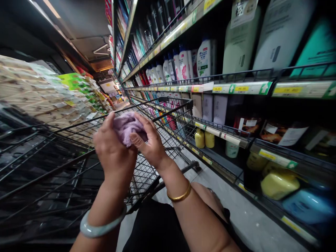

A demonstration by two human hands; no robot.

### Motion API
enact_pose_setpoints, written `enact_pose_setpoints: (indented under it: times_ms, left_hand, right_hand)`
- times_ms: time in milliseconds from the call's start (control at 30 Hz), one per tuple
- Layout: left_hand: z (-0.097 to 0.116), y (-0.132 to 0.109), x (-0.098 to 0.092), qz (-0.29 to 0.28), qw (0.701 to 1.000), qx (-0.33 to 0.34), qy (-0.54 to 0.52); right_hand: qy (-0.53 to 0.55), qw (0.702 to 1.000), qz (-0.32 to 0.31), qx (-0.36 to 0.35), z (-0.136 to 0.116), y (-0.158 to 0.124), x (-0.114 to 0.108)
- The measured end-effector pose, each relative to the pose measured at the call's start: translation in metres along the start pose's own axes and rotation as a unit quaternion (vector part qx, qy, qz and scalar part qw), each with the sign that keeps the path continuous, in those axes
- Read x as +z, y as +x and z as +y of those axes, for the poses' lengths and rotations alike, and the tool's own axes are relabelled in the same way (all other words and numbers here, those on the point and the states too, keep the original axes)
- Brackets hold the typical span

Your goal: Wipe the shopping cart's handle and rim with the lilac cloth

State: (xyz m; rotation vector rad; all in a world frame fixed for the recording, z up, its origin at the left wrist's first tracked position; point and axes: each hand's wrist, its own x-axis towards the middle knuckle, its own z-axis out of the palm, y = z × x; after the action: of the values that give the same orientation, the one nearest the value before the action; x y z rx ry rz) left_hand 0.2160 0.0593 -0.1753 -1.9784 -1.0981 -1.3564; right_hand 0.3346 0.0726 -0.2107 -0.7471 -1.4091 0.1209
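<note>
A crumpled lavender cloth, soft and fuzzy, is bunched up between my two hands. My left hand cups it from the left, with the fingers curled behind it and partly hidden. From the right, my right hand presses on it, the thumb across its front and the fingers over its upper side. Both hands hold the cloth above the black wire shopping cart in front of me. A pale bangle circles my left wrist, and a gold bracelet my right.
Shelves with shampoo bottles and large pump-style bottles line the right side. Lower down are yellow bottles and a blue one. Stacked packets rise on the left. Grey floor tiles show beside the cart.
</note>
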Motion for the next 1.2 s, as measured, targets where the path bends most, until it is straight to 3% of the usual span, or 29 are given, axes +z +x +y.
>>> enact_pose_setpoints:
  times_ms: [133, 267, 300, 367, 467, 500, 600, 667, 733, 833, 933, 1000, 1100, 1133, 1200]
  left_hand:
    - [-0.002, 0.008, 0.017, -0.154, 0.978, 0.009, -0.143]
    - [-0.005, 0.024, 0.006, -0.293, 0.924, 0.073, -0.234]
    - [-0.006, 0.031, 0.001, -0.307, 0.921, 0.082, -0.224]
    - [-0.009, 0.046, -0.004, -0.27, 0.95, 0.102, -0.122]
    - [-0.02, 0.066, 0.001, -0.178, 0.973, 0.123, 0.081]
    - [-0.025, 0.071, 0.006, -0.192, 0.967, 0.113, 0.122]
    - [-0.036, 0.078, 0.022, -0.316, 0.927, 0.057, 0.194]
    - [-0.037, 0.079, 0.028, -0.386, 0.895, 0.039, 0.22]
    - [-0.03, 0.078, 0.028, -0.427, 0.872, 0.033, 0.237]
    - [-0.014, 0.079, 0.024, -0.486, 0.826, -0.008, 0.286]
    - [-0.002, 0.08, 0.02, -0.503, 0.802, -0.043, 0.318]
    - [0.0, 0.079, 0.019, -0.495, 0.803, -0.046, 0.329]
    - [-0.001, 0.076, 0.02, -0.484, 0.807, -0.041, 0.336]
    - [-0.001, 0.075, 0.02, -0.481, 0.808, -0.041, 0.338]
    - [0.0, 0.074, 0.021, -0.478, 0.807, -0.05, 0.342]
  right_hand:
    - [0.012, 0.999, 0.027, 0.03, -0.001, 0.001, 0.002]
    - [0.038, 0.988, 0.118, 0.093, 0.022, 0.003, 0.009]
    - [0.037, 0.982, 0.147, 0.113, 0.029, 0.003, 0.01]
    - [0.009, 0.972, 0.184, 0.144, 0.04, 0.0, 0.012]
    - [-0.072, 0.974, 0.165, 0.14, 0.041, -0.006, 0.015]
    - [-0.091, 0.976, 0.148, 0.129, 0.038, -0.007, 0.016]
    - [-0.106, 0.986, 0.102, 0.079, 0.033, -0.007, 0.017]
    - [-0.094, 0.989, 0.096, 0.059, 0.044, -0.006, 0.012]
    - [-0.074, 0.983, 0.143, 0.092, 0.068, -0.006, 0.002]
    - [-0.046, 0.935, 0.27, 0.224, 0.11, -0.009, -0.017]
    - [-0.033, 0.905, 0.326, 0.272, 0.122, -0.005, -0.03]
    - [-0.033, 0.925, 0.319, 0.202, 0.11, 0.005, -0.031]
    - [-0.044, 0.964, 0.256, 0.058, 0.09, 0.021, -0.027]
    - [-0.05, 0.969, 0.238, 0.039, 0.089, 0.024, -0.026]
    - [-0.063, 0.967, 0.237, 0.07, 0.098, 0.022, -0.026]
